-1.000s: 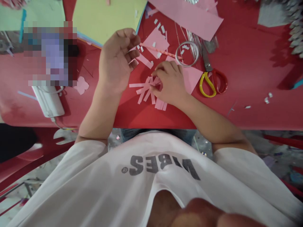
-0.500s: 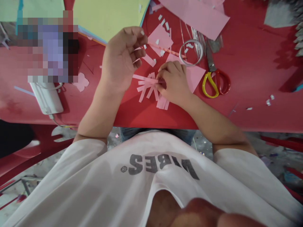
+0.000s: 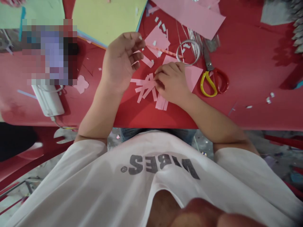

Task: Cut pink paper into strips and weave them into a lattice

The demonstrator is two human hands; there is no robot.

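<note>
My right hand (image 3: 171, 82) is over the red table, thumb and forefinger pinched together at the edge of a loose pile of pink paper strips (image 3: 145, 85). One strip's end appears to run in between those fingertips. More pink strips (image 3: 162, 103) lie side by side just below that hand. To the left, my left hand (image 3: 121, 60) is raised with its fingers loosely curled and apart. A tiny white bit shows at a fingertip, too small to make out. Beyond the hands lie a pink paper square (image 3: 157, 41) and another pink sheet (image 3: 194, 74).
Right of my right hand lie scissors (image 3: 209, 82) with yellow and red handles. A roll of tape (image 3: 198, 54) sits beside thin wires. Yellow paper (image 3: 106, 19) is stacked at the back. A white power bank (image 3: 49, 102) with a cable lies left.
The pink strip at my right fingertips has dropped and lies closer among the pile. My left hand has barely moved. The whole view has shifted slightly.
</note>
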